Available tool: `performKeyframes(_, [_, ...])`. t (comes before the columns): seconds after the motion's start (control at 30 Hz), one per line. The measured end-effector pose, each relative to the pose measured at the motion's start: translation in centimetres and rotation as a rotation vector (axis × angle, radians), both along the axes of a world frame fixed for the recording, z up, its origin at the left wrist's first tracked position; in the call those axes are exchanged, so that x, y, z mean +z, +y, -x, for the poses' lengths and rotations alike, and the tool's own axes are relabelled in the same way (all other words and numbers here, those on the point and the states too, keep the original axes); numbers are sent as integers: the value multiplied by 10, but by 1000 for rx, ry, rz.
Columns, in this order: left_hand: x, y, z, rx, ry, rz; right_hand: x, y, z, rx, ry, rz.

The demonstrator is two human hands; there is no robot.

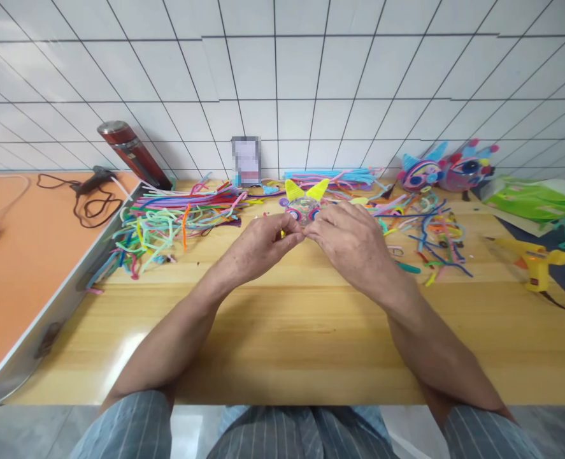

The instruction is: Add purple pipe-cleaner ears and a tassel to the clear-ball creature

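Note:
My left hand (265, 245) and my right hand (353, 245) meet at the fingertips above the wooden table, both closed in a pinch. Whatever sits between the fingers is too small or too hidden to name. Just behind them is a clear, round craft figure (303, 205) with two yellow pointed ears and blue-and-pink ringed eyes. My hands cover its lower part, and I cannot tell whether they touch it.
Pipe cleaners (158, 223) lie in a pile at left, more (430, 236) at right. A phone (246, 160) and a red-brown thermos (134, 153) stand near the wall. Two finished-looking figures (468, 167), a green packet (530, 199) and a yellow glue gun (535, 260) are at right.

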State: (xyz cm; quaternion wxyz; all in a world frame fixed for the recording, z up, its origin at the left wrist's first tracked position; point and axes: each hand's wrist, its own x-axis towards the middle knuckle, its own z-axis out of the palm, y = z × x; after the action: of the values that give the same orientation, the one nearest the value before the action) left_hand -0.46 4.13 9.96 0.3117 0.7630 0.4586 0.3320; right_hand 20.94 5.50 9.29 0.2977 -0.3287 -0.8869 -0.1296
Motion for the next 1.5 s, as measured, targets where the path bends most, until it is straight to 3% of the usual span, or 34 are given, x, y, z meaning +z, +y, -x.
performKeyframes(0.17, [-3, 1, -1, 30, -126, -32, 3, -3, 1, -2, 158, 115])
performKeyframes(0.47, [-32, -2, -35, 92, -858, 205, -5, -14, 23, -73, 544, 242])
performKeyframes(0.6, [-38, -1, -42, 107, -1002, 253, -8, -11, 27, -67, 582, 303])
performKeyframes(0.7, [-36, 8, -29, 55, -879, 218, -7, -6, 19, -63, 501, 264])
performKeyframes(0.93, [-12, 14, 5, 10, -246, -40, -5, -5, 8, -87, 215, 130])
performKeyframes(1.1, [-4, 5, 3, 49, -134, -145, -1, -10, 9, -58, 181, 124])
performKeyframes(1.33, [-22, 0, -22, 124, -711, 98, -1, -11, 18, -20, 477, 228])
performKeyframes(1.5, [-33, -6, -40, 153, -1059, 320, -6, -11, 26, -41, 519, 287])
